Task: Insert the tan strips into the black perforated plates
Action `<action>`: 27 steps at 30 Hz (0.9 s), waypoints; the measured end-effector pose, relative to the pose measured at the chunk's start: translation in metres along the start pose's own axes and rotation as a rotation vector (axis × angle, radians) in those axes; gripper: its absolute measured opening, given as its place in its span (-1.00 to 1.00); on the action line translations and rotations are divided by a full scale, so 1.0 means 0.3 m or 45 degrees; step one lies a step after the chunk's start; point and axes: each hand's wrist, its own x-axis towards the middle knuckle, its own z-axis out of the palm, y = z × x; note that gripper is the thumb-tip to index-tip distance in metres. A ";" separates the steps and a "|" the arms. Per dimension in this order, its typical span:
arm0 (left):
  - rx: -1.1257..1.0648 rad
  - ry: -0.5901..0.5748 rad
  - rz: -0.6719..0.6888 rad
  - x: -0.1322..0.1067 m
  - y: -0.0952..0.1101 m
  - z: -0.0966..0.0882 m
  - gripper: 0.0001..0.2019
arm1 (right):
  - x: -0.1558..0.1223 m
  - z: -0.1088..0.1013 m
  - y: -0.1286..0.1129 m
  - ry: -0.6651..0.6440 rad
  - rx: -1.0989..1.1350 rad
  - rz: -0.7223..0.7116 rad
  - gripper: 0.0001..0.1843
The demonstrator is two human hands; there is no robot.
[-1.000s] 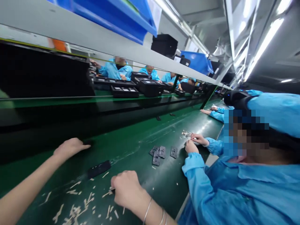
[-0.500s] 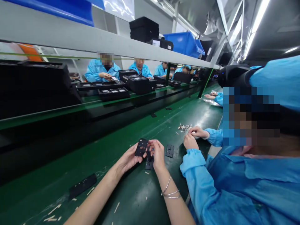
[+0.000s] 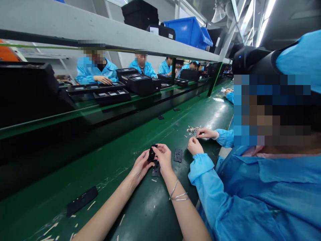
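Observation:
Both my hands meet over the green conveyor belt (image 3: 140, 207) and hold one small black plastic plate (image 3: 151, 153) between them. My left hand (image 3: 139, 166) grips its lower left edge with curled fingers. My right hand (image 3: 163, 157), with thin bangles on the wrist, pinches its right side. Directly beneath my hands on the belt lies another black plate (image 3: 155, 170), and a third black plate (image 3: 178, 155) rests just to the right.
A co-worker in a blue smock (image 3: 250, 194) sits close on my right, hands (image 3: 198, 140) at a pile of small metal parts (image 3: 192, 129). A long black strip (image 3: 82, 201) and pale scraps lie at lower left. Black trays (image 3: 111, 96) and more workers line the far side.
My hands left the scraps and the black strip, came together to the right and picked up a black plate. It has since turned more edge-on between my fingers.

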 end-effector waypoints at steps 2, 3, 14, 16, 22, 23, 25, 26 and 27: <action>0.004 0.023 0.013 0.009 -0.007 -0.003 -0.74 | 0.006 0.001 0.001 -0.004 0.025 0.021 -0.69; 0.007 0.033 0.021 0.013 -0.010 -0.004 -0.75 | 0.009 0.002 0.003 -0.005 0.035 0.028 -0.68; 0.088 0.044 0.007 0.050 -0.012 -0.011 -0.80 | 0.058 0.014 0.045 0.091 0.073 0.138 -0.70; 0.116 0.049 0.005 0.054 -0.007 -0.012 -0.81 | 0.062 0.018 0.042 0.095 0.067 0.148 -0.68; 0.224 0.041 0.003 0.060 -0.016 -0.013 -0.80 | 0.066 0.017 0.045 0.088 -0.077 0.117 -0.69; 0.246 0.038 0.006 0.061 -0.019 -0.011 -0.80 | 0.066 0.015 0.045 0.080 -0.119 0.107 -0.70; 0.303 0.035 0.017 0.060 -0.019 -0.008 -0.77 | 0.067 0.012 0.044 0.063 -0.221 0.076 -0.72; 0.342 0.035 0.024 0.059 -0.011 -0.009 -0.74 | 0.066 0.011 0.043 0.059 -0.280 0.052 -0.72; 0.389 0.038 0.033 0.057 0.004 -0.014 -0.72 | 0.064 0.011 0.041 0.058 -0.344 0.020 -0.73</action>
